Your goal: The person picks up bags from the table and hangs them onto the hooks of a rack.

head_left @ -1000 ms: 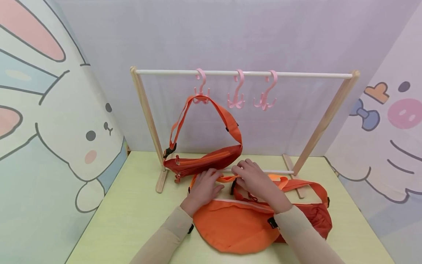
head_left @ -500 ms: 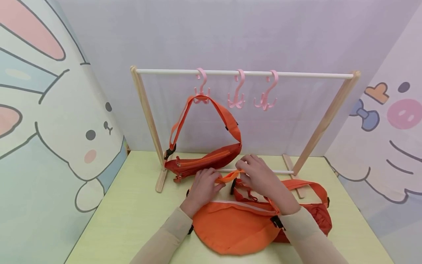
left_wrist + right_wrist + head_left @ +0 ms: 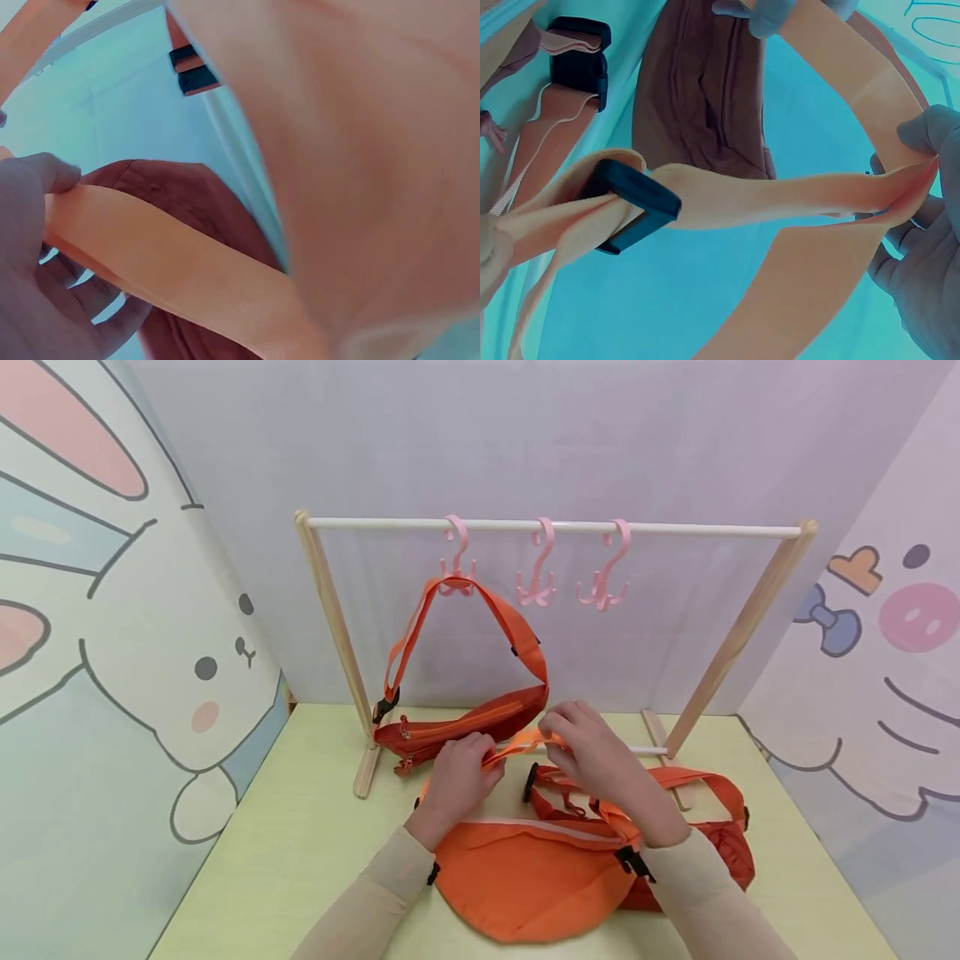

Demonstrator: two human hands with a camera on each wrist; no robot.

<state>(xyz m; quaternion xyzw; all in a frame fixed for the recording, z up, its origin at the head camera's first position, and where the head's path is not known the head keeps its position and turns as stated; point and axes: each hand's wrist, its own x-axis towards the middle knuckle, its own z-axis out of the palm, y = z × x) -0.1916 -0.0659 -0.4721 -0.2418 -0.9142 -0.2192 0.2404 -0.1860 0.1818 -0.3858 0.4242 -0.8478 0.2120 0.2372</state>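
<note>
An orange waist bag (image 3: 532,881) lies flat at the front of the table, its strap (image 3: 525,741) raised behind it. My left hand (image 3: 459,785) grips one part of that strap; in the left wrist view, thumb and fingers close over the orange webbing (image 3: 172,255). Further right, my right hand (image 3: 592,756) pinches the strap too, and the right wrist view shows it folded between thumb and fingers. A black slider (image 3: 637,195) sits on the webbing there. Partly under the orange bag and right forearm lies a dark red waist bag (image 3: 727,852).
Behind the hands stands a wooden rack with a white rail (image 3: 375,524). Another red waist bag (image 3: 465,727) hangs by its strap from the left pink hook (image 3: 457,568). Two more pink hooks, a middle hook (image 3: 537,577) and a right hook (image 3: 604,577), carry nothing.
My right hand rises slightly and shifts right, lifting the strap. The left hand moves a little left and up, still on the strap. The orange bag slides slightly toward the front.
</note>
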